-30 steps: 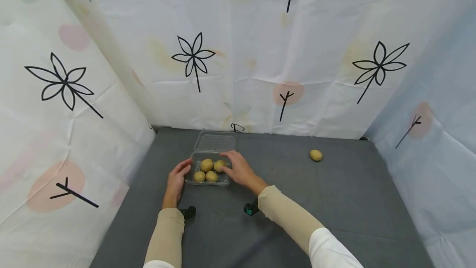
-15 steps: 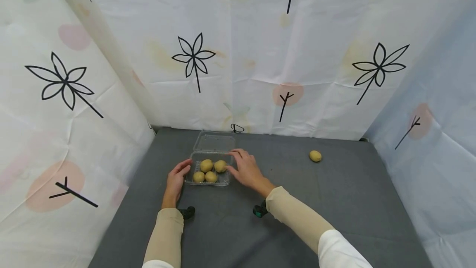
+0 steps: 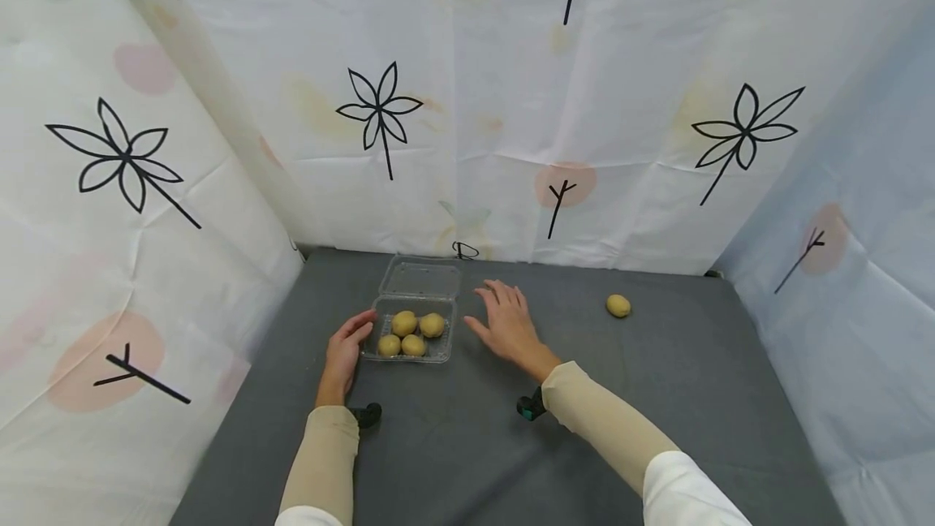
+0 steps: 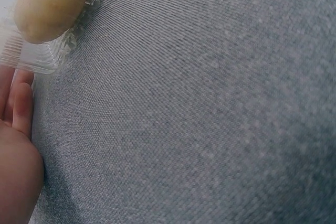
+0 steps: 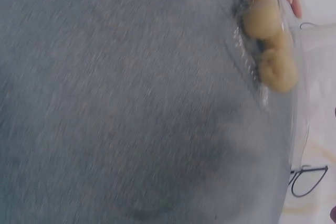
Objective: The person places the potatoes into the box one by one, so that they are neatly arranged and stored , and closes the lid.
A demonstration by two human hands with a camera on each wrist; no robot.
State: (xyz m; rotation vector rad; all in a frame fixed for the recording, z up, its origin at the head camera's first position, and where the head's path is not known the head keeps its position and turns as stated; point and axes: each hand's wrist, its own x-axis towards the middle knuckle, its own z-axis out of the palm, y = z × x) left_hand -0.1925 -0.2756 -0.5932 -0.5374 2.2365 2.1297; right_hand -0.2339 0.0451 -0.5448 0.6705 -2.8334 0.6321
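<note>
A clear plastic clamshell container (image 3: pixel 443 354) lies with its lid laid back on the grey table. Several yellowish potatoes (image 3: pixel 404 322) sit in its tray; they are blurred in the right wrist view. My left hand (image 3: pixel 343 351) holds the tray's left side, its fingers at the wall and rim. In the left wrist view, one potato (image 4: pixel 50 6) shows through the plastic above the fingers (image 4: pixel 22 106). Right of the tray, my right hand (image 3: pixel 507 327) hovers apart from it, fingers spread and holding nothing. Farther right lies a single potato (image 3: pixel 618 306).
The grey table (image 3: pixel 467 461) meets a patterned cloth backdrop (image 3: pixel 504 120) behind and at both sides. The raised lid (image 3: pixel 421 277) lies flat towards the back edge. A thin black loop (image 3: pixel 464 250) is at the backdrop's foot.
My right hand has let go of a potato at the tray's right side and moved out to the right. The left hand keeps its place at the container.
</note>
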